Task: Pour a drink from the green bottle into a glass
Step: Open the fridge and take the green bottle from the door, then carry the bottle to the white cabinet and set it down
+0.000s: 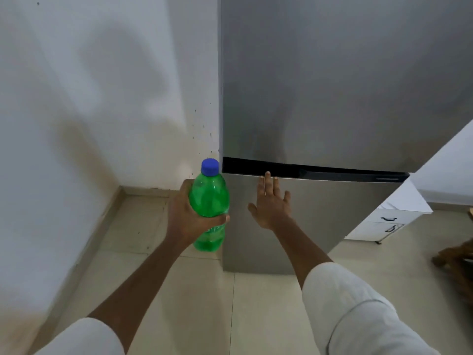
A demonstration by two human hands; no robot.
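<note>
Gripping a capped green bottle [209, 198], left hand [188, 219]; liquid level unclear.

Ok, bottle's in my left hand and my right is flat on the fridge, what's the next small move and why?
Probably lift the right hand off the grey steel fridge's lower door, which looks shut, and turn away to find a glass: none is in view, and the left hand grips the blue-capped green plastic bottle.
</note>
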